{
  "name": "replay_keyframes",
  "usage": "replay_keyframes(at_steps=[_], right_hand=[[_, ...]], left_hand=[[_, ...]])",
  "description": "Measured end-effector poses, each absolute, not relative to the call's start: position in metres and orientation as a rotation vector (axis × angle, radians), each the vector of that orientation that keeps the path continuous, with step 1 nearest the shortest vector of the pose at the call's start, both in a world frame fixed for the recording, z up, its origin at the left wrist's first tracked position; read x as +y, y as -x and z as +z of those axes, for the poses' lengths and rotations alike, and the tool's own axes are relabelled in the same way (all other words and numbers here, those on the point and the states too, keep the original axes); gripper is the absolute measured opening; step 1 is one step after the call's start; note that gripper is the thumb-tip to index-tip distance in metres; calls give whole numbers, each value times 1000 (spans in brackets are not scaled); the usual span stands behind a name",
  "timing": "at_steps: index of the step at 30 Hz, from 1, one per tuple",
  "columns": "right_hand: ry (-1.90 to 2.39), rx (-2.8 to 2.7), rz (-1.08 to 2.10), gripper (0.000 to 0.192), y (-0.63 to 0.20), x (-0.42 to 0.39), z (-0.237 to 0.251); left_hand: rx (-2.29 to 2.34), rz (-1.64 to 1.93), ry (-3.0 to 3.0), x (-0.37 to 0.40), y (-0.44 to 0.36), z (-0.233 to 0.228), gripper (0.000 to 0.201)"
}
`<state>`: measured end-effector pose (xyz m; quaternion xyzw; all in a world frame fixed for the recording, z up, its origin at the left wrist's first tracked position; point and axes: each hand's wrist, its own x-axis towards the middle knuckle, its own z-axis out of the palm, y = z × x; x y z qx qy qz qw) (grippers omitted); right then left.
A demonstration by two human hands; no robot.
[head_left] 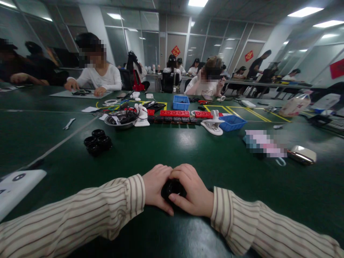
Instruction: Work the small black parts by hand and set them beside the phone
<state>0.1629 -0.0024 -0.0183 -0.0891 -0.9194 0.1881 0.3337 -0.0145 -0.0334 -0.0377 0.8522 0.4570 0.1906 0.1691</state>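
Both hands, left hand (pixel 156 188) and right hand (pixel 192 193), close their grip around one black ring (pixel 172 188), braced against the near worktop (pixel 188 150) for steadiness.

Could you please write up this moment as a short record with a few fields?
Left hand: cupped around a small black round object on the green table
Right hand: closed on the same object
Ahead left: cluster of black rings
Further back: metal bowl, red blocks, blue bins
Others: people seated across the table
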Motion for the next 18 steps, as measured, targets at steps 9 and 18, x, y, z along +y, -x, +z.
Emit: replay_keyframes(at_steps=[9,18], right_hand=[[145,-2471,478,21,-162,-3,-15],[-185,-2439,489,24,-161,-5,-15]], left_hand=[[1185,573,-2435,-32,16,-39,37],[1064,575,-2402,-27,19,-40,37]])
